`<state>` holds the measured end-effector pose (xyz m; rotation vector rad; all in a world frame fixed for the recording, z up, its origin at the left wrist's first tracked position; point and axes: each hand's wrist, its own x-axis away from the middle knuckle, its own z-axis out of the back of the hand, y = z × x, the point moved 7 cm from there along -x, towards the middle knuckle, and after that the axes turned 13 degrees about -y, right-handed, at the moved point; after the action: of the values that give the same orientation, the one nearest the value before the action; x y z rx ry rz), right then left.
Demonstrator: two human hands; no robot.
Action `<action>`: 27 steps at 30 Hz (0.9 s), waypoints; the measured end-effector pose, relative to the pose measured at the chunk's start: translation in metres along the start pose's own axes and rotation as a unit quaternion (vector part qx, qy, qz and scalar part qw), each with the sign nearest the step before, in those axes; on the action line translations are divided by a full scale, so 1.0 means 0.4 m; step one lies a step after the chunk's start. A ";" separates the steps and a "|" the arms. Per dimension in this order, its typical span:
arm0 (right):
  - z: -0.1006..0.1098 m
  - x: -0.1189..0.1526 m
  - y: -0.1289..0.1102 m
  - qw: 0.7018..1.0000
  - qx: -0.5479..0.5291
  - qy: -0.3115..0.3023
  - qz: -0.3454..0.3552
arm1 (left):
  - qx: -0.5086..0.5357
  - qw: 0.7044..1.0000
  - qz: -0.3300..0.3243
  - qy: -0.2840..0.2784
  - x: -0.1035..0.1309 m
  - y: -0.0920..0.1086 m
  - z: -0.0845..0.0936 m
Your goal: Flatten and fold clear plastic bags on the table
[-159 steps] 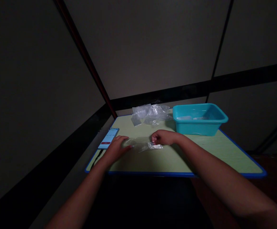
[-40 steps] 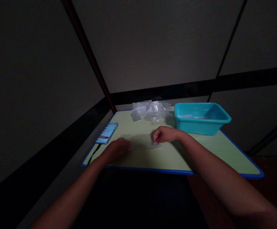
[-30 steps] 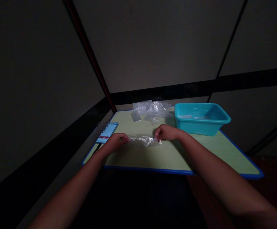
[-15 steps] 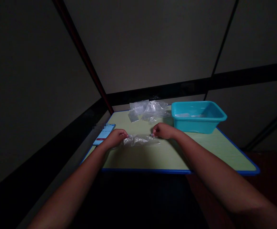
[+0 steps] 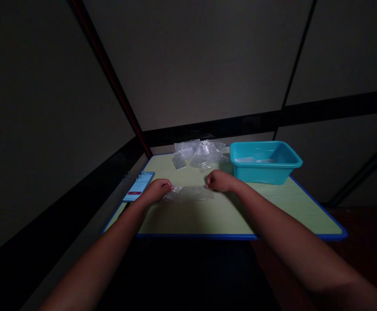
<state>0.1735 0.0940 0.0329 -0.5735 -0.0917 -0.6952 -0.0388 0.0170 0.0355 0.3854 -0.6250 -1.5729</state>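
Observation:
A clear plastic bag (image 5: pixel 191 194) is stretched sideways between my two hands, low over the table (image 5: pixel 188 220). My left hand (image 5: pixel 159 190) pinches its left end. At the upper right corner, the closed fingers of my right hand (image 5: pixel 219 180) hold the other end. Beyond my hands lies a loose heap of clear plastic bags (image 5: pixel 204 152), with one small flat bag (image 5: pixel 179 161) at its near left side. Whether the held bag touches the tabletop, I cannot tell.
A turquoise plastic basin (image 5: pixel 263 172) stands at the right, with pale flat pieces (image 5: pixel 253 160) inside. A phone (image 5: pixel 139 185) with a lit screen lies at the table's left edge, beside my left forearm. Dark wall panels (image 5: pixel 208 65) rise behind the table.
The bag between my hands looks flatter and less crumpled than before. Both hands keep their hold, and the whole view has shifted slightly.

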 end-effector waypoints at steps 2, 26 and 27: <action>0.001 -0.001 0.002 1.000 0.021 0.008 -0.015 | -0.006 1.000 -0.001 0.001 -0.003 0.000 -0.001; 0.001 0.002 0.013 0.991 0.111 0.026 -0.070 | -0.039 0.999 -0.002 0.021 -0.025 -0.014 -0.007; 0.001 0.002 0.013 0.991 0.111 0.027 -0.070 | -0.041 0.999 -0.001 0.020 -0.025 -0.012 -0.006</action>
<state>0.1773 0.0970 0.0309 -0.3373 -0.1572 -0.8236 -0.0401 0.0266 0.0294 0.3555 -0.5273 -1.5829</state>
